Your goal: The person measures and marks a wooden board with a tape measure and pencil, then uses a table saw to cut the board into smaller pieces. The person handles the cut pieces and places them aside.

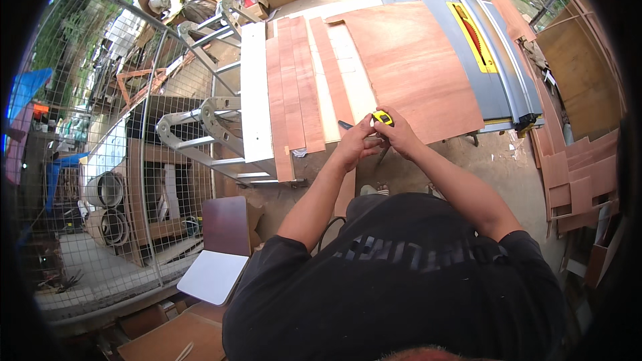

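Observation:
My right hand (399, 135) is closed around a yellow and black tape measure (382, 117), just off the near edge of a large reddish plywood sheet (414, 60). Close against it, my left hand (354, 147) has its fingers bent together beside the tape measure's case. A short dark object (344, 125) pokes out past the left hand; its kind, and whether that hand holds it, I cannot tell. Left of the hands, several narrow plywood strips (294, 80) lie lengthwise over pale boards.
A table saw (491, 60) with a red blade and yellow insert stands right of the sheet. A folded metal ladder (214, 127) supports the boards at left, next to a wire mesh fence (150, 180). Plywood offcuts (582, 180) lean at far right. A chair (217, 274) stands lower left.

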### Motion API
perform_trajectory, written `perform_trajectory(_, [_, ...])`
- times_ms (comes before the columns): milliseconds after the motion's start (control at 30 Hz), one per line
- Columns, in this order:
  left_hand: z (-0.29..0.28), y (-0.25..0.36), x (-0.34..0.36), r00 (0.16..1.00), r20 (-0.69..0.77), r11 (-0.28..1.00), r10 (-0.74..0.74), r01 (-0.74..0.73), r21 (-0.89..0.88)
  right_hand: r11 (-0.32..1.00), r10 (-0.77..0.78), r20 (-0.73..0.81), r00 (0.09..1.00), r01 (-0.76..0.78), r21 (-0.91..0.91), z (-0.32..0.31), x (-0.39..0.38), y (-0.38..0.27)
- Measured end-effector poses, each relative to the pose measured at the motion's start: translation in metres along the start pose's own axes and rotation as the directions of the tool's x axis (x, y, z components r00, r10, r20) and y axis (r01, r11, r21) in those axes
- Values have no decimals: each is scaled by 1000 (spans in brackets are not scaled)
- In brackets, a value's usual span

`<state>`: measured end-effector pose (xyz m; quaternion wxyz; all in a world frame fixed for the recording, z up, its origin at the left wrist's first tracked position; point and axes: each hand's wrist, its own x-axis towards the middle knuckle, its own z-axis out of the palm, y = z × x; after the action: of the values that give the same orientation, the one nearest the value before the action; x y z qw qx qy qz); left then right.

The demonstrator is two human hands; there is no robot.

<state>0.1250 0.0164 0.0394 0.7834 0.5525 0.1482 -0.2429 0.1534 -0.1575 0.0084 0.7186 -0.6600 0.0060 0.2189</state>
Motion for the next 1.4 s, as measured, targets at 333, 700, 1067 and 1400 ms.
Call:
perform_trajectory(333, [-86,1,24,718,-408,43,564,468,883,767,255,-59,965,-164,621,-103,-68,3])
perform_trajectory(700, [14,-4,73,834,18,181,552,-141,973,802,-214,-671,710,-265,-536,-223,-88,41])
perform_trajectory(1067, [72,13,126,947,-194,27,256,193,981,573,-598,-506,621,-109,-812,-189,-58,17])
perform_trajectory(1400, [43,-6,157,956,-59,-146,288,104,984,289,-740,-307,599,-129,-949,-151,-28,4])
